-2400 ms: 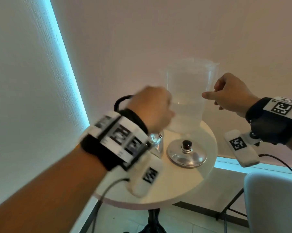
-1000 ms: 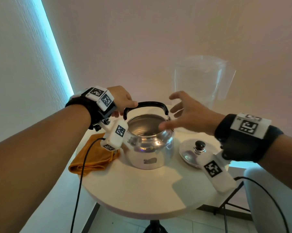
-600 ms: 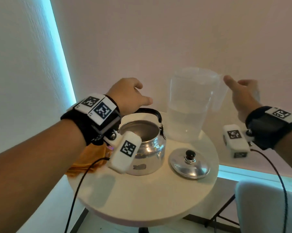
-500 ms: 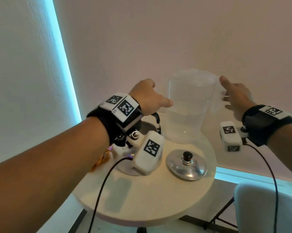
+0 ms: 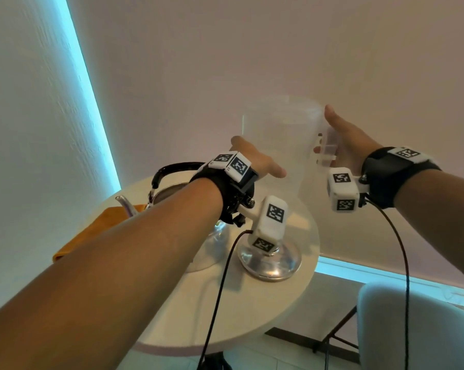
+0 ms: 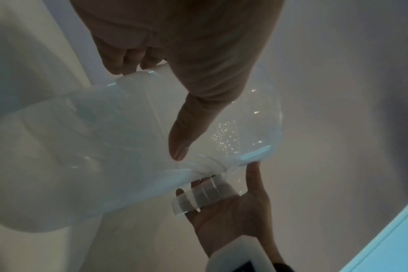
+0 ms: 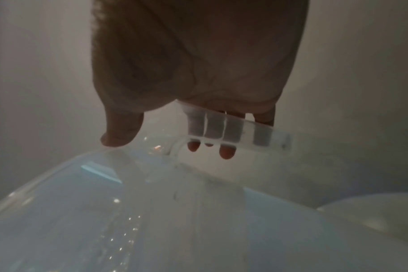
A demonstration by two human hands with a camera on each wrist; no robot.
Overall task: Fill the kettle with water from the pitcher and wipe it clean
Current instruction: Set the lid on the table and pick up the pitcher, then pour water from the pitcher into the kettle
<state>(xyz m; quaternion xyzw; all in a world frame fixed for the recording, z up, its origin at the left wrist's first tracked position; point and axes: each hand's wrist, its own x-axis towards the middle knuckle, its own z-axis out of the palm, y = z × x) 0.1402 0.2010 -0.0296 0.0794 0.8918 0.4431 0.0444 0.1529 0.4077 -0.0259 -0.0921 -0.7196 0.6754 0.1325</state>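
A clear plastic pitcher [image 5: 279, 134] with water in it is at the back of the round table [image 5: 252, 316]. My left hand [image 5: 252, 161] clasps its left wall, thumb flat across the near side and fingers on the far side. My right hand [image 5: 345, 140] is at the pitcher's handle [image 5: 324, 153]. Its straight fingers reach through the loop and its thumb touches the rim. The open steel kettle [image 5: 169, 189] stands behind my left forearm, mostly hidden. Its lid [image 5: 273, 265] lies on the table under my left wrist.
An orange cloth [image 5: 97, 231] lies at the table's left edge beside the kettle's spout [image 5: 125, 206]. Walls close in behind and to the left. A pale chair [image 5: 412, 329] stands at the lower right. Cables hang from both wrists.
My left hand left the kettle's handle and came to the pitcher's left side. My right hand moved in from the right and slid its fingers through the pitcher's handle.
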